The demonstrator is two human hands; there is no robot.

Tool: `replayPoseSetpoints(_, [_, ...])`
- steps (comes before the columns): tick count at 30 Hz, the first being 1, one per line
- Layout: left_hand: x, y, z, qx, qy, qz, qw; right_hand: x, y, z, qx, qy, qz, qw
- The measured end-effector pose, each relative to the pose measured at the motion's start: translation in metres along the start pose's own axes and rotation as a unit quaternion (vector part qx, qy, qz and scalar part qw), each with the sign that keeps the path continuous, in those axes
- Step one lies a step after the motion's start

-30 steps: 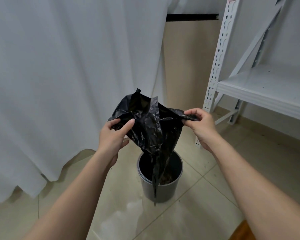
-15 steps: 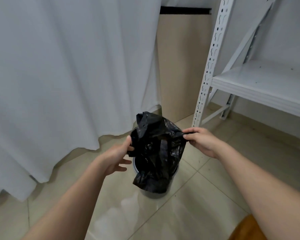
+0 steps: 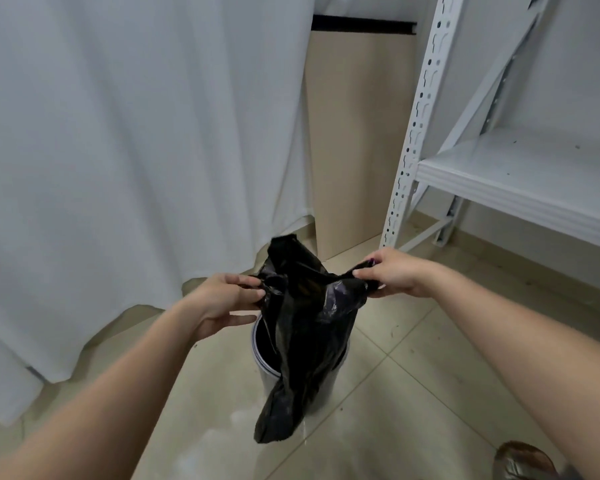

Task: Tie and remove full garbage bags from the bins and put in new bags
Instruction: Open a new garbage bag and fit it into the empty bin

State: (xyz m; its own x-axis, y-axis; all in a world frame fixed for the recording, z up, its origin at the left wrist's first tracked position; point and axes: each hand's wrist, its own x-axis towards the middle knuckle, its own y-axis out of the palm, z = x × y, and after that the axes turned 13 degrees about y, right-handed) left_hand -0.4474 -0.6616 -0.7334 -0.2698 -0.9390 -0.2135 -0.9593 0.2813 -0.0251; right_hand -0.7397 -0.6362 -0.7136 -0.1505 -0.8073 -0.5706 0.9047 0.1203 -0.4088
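Note:
A black garbage bag (image 3: 302, 337) hangs limp between my hands, above and in front of a small grey round bin (image 3: 260, 344) on the tiled floor. My left hand (image 3: 222, 299) pinches the bag's left top edge with thumb and forefinger, its other fingers stretched out below. My right hand (image 3: 392, 271) grips the right top edge, fingers curled round the plastic. The bag's bottom dangles over the bin's front and covers most of it. What lies inside the bin is hidden.
A white curtain (image 3: 136, 150) falls to the floor on the left and behind. A beige panel (image 3: 354, 133) stands behind the bin. A white metal shelf rack (image 3: 520, 174) fills the right. A brown shoe tip (image 3: 523, 460) shows at the bottom right.
The bag was lowered from chest height towards the bin, then its bunched body dropped open and now hangs longer. Both hands kept hold of its top edges.

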Motion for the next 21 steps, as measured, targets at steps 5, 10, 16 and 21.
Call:
replayPoseSetpoints(5, [0.029,0.003,0.007,0.004,0.025,0.05,0.998,0.032,-0.011,-0.004,0.039,-0.05,0.033,0.997])
replayPoseSetpoints(10, [0.044,-0.001,0.026,-0.067,0.0,0.17,0.983,0.075,0.003,-0.013,0.194,-0.079,0.067,0.975])
replayPoseSetpoints(16, [0.05,0.001,0.024,-0.061,0.009,0.244,0.968,0.097,0.018,-0.015,0.207,-0.148,-0.019,0.967])
replayPoseSetpoints(21, [0.056,0.007,0.016,-0.023,0.067,0.161,0.984,0.102,0.01,-0.012,0.167,-0.159,-0.215,0.949])
